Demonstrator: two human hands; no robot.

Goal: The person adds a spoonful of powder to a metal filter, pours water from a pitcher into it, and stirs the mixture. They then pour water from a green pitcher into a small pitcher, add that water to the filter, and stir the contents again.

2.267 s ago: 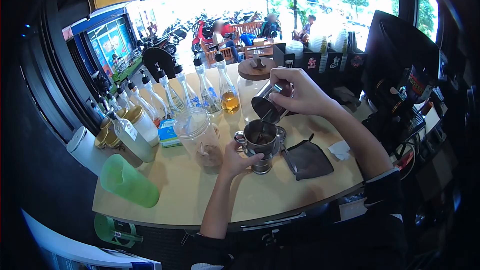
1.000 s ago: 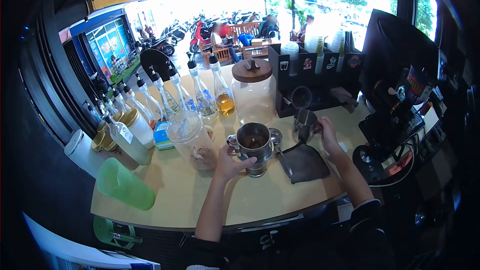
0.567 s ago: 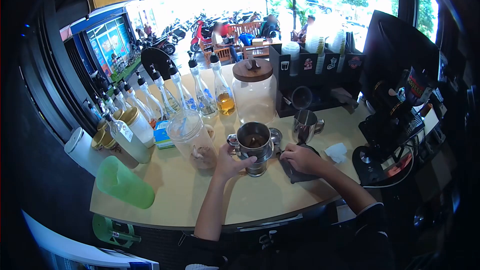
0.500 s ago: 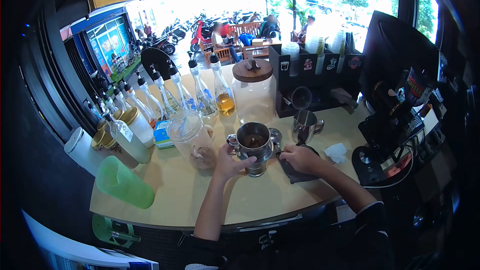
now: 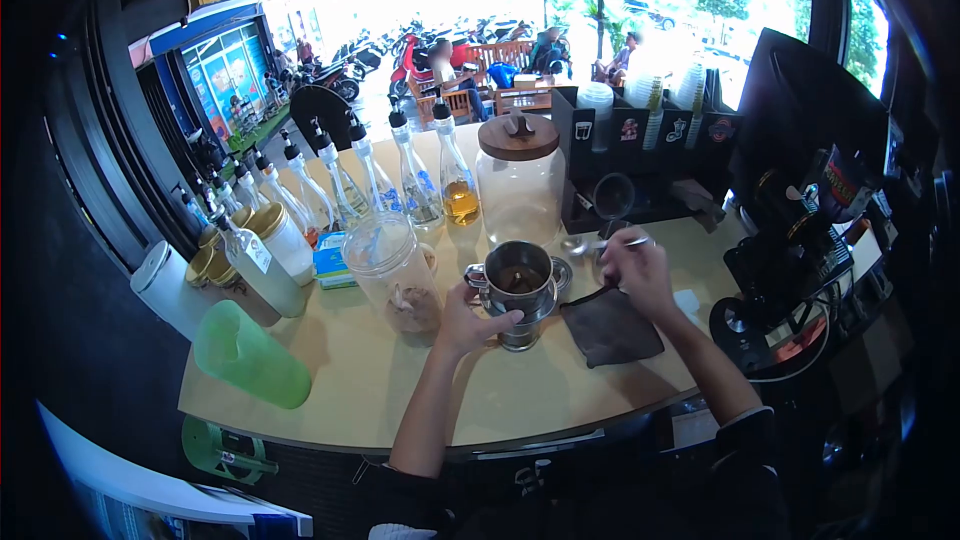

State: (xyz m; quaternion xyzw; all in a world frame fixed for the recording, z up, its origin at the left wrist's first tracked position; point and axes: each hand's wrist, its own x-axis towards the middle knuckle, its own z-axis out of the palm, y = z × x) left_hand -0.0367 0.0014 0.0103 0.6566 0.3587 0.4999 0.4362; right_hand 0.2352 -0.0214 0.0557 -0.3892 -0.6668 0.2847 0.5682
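Observation:
My left hand (image 5: 472,322) is wrapped round the side of a metal drip coffee filter (image 5: 540,302), which stands upright on the counter with dark liquid or grounds inside. A spoon (image 5: 573,246) is pinched in my right hand (image 5: 640,272), raised to the right of the filter, its bowl pointing left. Below that hand lies a dark folded cloth (image 5: 612,328). A small round metal lid (image 5: 562,272) rests just right of the filter. The steel pitcher behind my right hand is mostly hidden.
Left of the filter stands a clear jar (image 5: 385,265) with brown contents. A green pitcher (image 5: 250,355) is near the left edge. Several pump bottles (image 5: 415,185) line the back beside a wooden-lidded jar (image 5: 520,180). A black cup holder (image 5: 640,155) and a machine (image 5: 780,250) are right.
My right hand has lifted off the dark cloth, moving up and right, and now holds a spoon. My left hand stays on the filter. The view has shifted slightly.

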